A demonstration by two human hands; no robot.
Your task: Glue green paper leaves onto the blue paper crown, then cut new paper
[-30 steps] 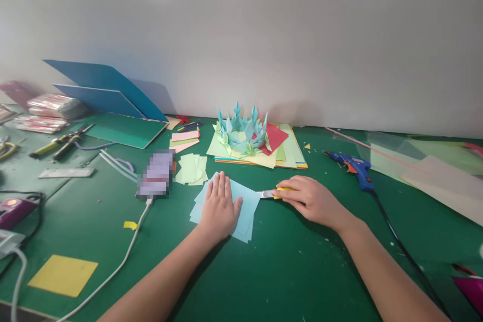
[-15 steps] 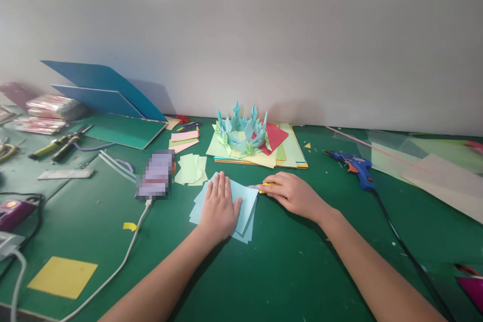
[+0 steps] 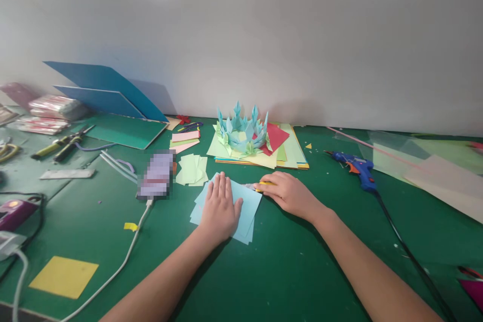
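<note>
My left hand (image 3: 220, 209) lies flat, fingers stretched out, pressing on a small stack of light blue paper sheets (image 3: 247, 211). The sheets are fanned unevenly on the green tabletop. Closed around the yellow handle of a utility knife (image 3: 261, 187), my right hand (image 3: 289, 191) rests just right of the stack. The knife's blade points left and reaches the upper right edge of the paper; its tip is hard to make out. Behind both hands, a light blue and green folded-paper crown (image 3: 241, 133) stands on a pile of coloured paper (image 3: 298, 153).
Pale green slips (image 3: 192, 170) and a corded phone (image 3: 156, 175) are to the left. A blue glue gun (image 3: 356, 167) with a black cord lies right. Pliers (image 3: 70, 145), a blue folder (image 3: 109, 88) and a yellow sheet (image 3: 64, 276) sit farther left. A white partition (image 3: 241, 45) rises behind.
The knife blade has shifted slightly left along the paper's upper edge. The top blue sheet's right corner now sticks out farther right. My left hand stays in place.
</note>
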